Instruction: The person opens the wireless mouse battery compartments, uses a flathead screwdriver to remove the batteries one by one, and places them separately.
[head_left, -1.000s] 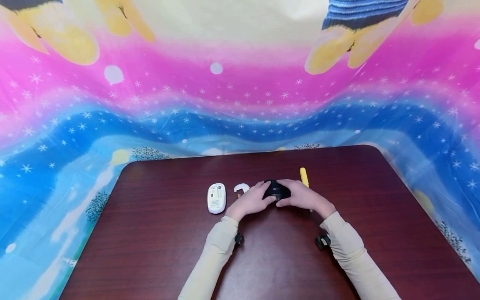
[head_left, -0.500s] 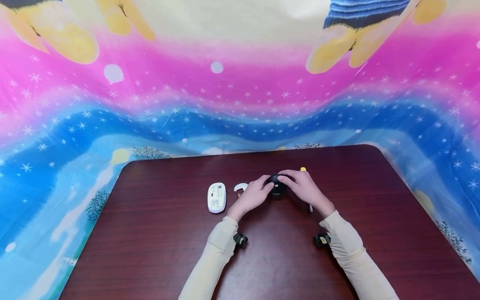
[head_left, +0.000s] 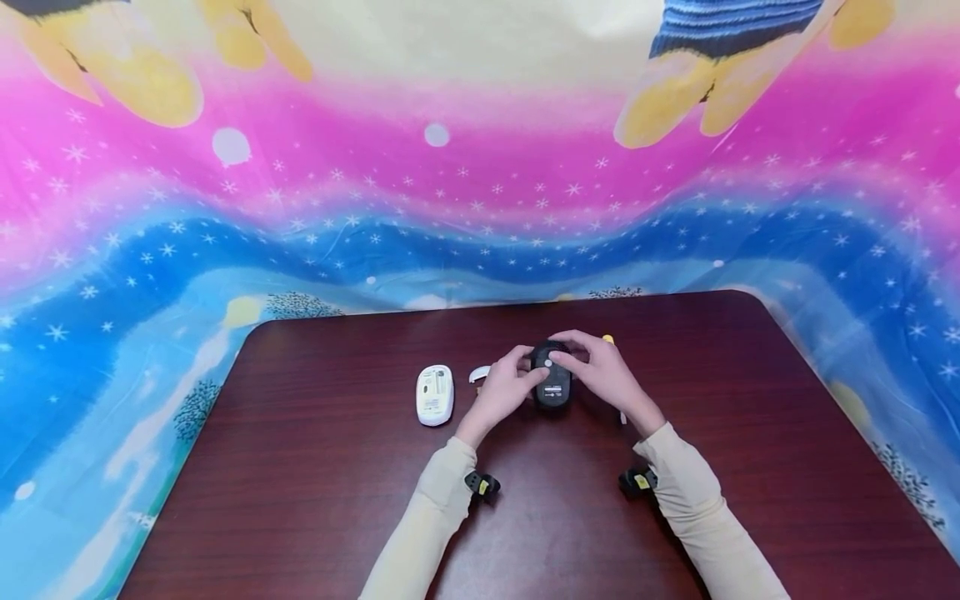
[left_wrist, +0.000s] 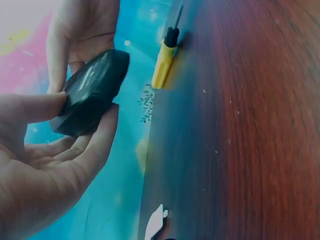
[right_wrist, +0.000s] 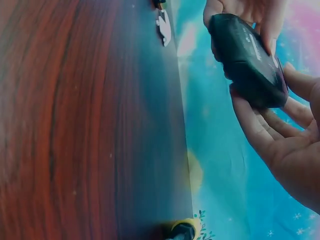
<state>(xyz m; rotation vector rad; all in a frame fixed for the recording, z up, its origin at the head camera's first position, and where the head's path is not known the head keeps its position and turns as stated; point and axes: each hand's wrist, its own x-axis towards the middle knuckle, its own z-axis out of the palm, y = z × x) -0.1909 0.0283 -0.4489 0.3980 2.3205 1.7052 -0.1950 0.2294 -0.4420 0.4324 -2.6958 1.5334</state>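
Between both hands, raised off the table, is a black computer mouse [head_left: 553, 392] with its labelled underside toward the head camera. My left hand [head_left: 506, 387] grips its left side, thumb on the underside and fingers beneath. My right hand [head_left: 603, 371] holds the opposite side, its thumb near a pale round spot on the underside. Both wrist views show the mouse [left_wrist: 92, 95] pinched between thumbs and fingers. Left of the hands a white mouse [head_left: 434, 395] lies upside down, its battery compartment uncovered. A white cover piece [head_left: 478, 374] lies beside it, partly hidden by the left hand.
A screwdriver with a yellow handle [left_wrist: 164, 66] and dark shaft lies on the table, mostly behind the right hand in the head view. The dark red wooden table [head_left: 315, 500] ends at a patterned cloth backdrop [head_left: 480, 183].
The black mouse has been tipped up, so its underside with the label now faces the head camera. Both hands have shifted slightly with it. The white mouse has stayed put.
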